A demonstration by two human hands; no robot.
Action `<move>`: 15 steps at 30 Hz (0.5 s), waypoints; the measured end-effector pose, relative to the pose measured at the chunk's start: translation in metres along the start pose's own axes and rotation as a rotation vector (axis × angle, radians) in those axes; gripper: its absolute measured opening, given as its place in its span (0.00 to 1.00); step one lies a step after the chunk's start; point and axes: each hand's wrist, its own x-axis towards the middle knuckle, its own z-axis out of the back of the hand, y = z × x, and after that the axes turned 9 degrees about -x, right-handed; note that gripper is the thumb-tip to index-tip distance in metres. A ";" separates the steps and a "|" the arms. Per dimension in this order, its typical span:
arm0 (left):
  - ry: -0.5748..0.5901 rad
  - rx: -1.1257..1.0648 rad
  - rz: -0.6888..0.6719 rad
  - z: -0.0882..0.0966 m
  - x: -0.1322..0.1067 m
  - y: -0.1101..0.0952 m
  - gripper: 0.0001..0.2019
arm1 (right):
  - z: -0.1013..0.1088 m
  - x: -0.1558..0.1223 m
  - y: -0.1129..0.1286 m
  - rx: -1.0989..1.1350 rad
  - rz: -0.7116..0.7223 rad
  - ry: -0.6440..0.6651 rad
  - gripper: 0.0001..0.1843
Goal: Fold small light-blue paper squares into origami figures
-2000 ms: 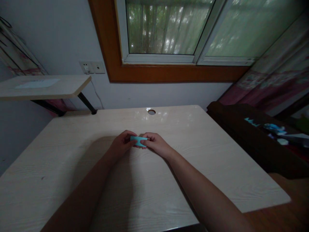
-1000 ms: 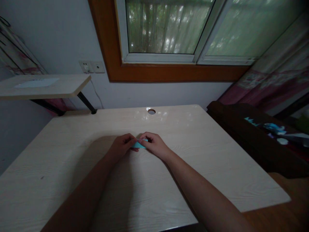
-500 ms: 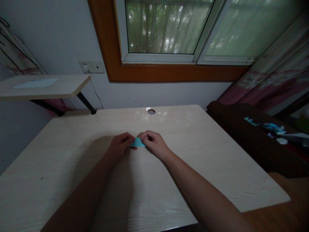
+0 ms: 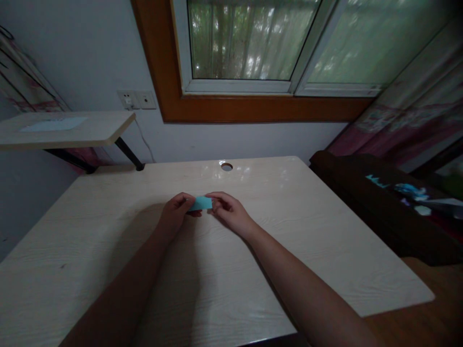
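A small turquoise strip of what looks like folded paper is held just above the table, between my two hands. My left hand is closed on its left end, thumb on top and fingers beneath. At the right end, my right hand has its fingers curled around the edge, the index finger reaching along the upper corner. Part of the paper's underside is hidden by the fingers.
The pale wood table has a round cable hole near its back edge. A raised shelf on black legs bears a light sheet at the left. Dark furniture with several items stands at the right.
The turquoise paper has moved slightly up and left and tilted, with the left hand. The right hand's fingers have shifted from over the paper to its right edge.
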 end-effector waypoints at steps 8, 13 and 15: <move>0.081 0.016 -0.027 -0.003 -0.001 -0.003 0.18 | 0.001 0.000 0.010 -0.206 0.080 -0.029 0.10; 0.095 0.191 -0.198 -0.001 -0.001 -0.003 0.17 | 0.000 -0.001 0.007 -0.074 -0.117 -0.100 0.12; 0.075 0.298 -0.285 0.002 0.002 -0.001 0.16 | 0.000 0.000 0.005 -0.033 -0.159 -0.125 0.15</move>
